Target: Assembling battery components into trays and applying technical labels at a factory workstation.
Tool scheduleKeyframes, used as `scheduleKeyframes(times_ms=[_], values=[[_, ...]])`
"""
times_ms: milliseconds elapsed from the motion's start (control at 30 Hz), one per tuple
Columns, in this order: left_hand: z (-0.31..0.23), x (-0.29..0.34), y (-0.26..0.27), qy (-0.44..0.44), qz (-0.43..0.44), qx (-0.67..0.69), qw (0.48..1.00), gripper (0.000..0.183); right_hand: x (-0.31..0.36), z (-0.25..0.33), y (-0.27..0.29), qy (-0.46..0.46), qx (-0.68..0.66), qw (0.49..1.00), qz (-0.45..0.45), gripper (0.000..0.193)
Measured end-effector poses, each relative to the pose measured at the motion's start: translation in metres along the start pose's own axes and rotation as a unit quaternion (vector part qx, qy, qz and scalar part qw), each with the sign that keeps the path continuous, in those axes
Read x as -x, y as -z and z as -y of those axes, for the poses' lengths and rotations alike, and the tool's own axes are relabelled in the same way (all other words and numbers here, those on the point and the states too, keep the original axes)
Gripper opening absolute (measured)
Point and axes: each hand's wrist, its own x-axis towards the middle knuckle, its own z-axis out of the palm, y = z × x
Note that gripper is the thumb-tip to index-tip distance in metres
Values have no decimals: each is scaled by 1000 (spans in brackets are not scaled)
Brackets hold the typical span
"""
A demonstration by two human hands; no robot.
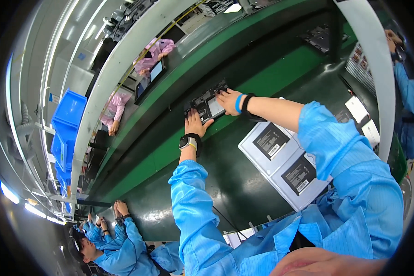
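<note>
Sleeves of blue smock fill the near edge of the bench, and just beyond my right elbow a pale tray [262,161] lies with two dark flat packs [299,174] in it. Farther out, both my hands are on the opened dark device [207,105] that sits on the green conveyor belt [271,80] at the bench's far edge. My left hand [195,123] lies flat, fingers spread, pressing its near corner; it grips nothing. My right hand [228,98] reaches over the top, fingertips down on the device's inner parts, possibly pinching something small, though I cannot tell at this distance. I judge this to be the seating or checking step on the board. The next move calls for steady downward pressure while the left hand keeps the device from sliding.
</note>
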Motion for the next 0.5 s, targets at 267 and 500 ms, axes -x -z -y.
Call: scheduleKeyframes(times_ms=[267, 500], values=[[-58, -27, 4, -228, -77, 114, 964, 61, 49, 26, 124, 79, -137, 985, -72, 32], [-97, -44, -21, -135, -118, -8, 984, 51, 210, 81, 200, 138, -184, 949, -215, 30]])
